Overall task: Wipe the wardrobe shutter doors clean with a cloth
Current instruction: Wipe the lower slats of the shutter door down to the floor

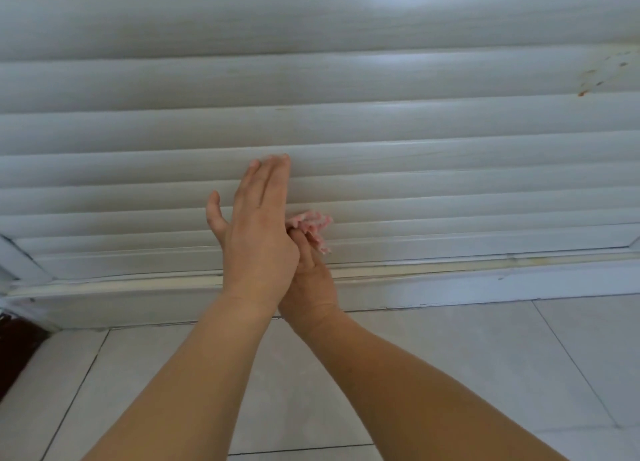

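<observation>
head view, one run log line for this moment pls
left hand: flat on shutter door | right hand: grips pink cloth at bottom slats | rusty stains: upper right

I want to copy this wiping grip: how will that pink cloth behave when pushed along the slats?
The pink cloth looks soft and floppy: it bunches in the right hand. It probably conforms to the ridged shutter door, and seems light.

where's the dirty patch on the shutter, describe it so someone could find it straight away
Start at the pale slatted shutter door filling the upper view and follow the slats to the far right edge. There, well above and right of the pink cloth, sits a cluster of brownish-orange specks and smears; the other slats look plain grey-white.
</observation>
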{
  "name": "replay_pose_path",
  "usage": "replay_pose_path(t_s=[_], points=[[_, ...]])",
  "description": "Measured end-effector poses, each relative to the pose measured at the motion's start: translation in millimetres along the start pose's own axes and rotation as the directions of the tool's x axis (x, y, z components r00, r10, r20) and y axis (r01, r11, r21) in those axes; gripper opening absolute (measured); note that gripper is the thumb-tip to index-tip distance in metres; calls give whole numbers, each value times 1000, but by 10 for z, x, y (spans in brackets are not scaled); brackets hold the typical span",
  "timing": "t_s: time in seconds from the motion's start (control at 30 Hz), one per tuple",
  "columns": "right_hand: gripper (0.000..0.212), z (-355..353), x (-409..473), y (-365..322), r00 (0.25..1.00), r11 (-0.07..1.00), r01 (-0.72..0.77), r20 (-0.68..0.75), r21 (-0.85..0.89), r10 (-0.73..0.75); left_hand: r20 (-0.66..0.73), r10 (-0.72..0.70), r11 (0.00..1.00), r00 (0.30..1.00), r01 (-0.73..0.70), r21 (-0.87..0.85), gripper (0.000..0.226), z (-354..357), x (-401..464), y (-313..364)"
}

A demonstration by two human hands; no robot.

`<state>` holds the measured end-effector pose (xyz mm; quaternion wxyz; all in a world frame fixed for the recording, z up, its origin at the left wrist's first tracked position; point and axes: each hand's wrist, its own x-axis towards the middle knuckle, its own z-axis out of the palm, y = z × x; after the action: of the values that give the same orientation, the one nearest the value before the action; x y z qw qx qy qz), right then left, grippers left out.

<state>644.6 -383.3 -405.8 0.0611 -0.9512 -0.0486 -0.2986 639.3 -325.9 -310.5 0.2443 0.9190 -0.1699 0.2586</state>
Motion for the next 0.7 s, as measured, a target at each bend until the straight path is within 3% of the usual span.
replay_pose_path(t_s=[0.1, 0.23, 0.4, 0.57, 0.7], points=[[69, 37, -27, 146, 995, 994, 64, 77, -94, -56, 18, -3, 1000, 1000, 3, 14, 83, 1, -9, 20], [53, -14, -149, 417, 1000, 995, 20, 4, -94, -20, 36, -4, 1000, 999, 4, 13, 88, 28, -13, 44], [52, -151, -389, 912, 1000, 980, -5, -22, -200, 1, 38, -21, 1000, 999, 22, -14, 84, 58, -27, 220], [70, -434, -621, 1337, 967, 963, -250, 16, -105, 253, 22, 26, 1000, 999, -25, -19, 89, 191, -18, 450], [82, -604, -742, 1661, 839, 840, -543, 43, 7, 542, 49, 99, 994, 994, -97, -40, 90, 259, -44, 698]])
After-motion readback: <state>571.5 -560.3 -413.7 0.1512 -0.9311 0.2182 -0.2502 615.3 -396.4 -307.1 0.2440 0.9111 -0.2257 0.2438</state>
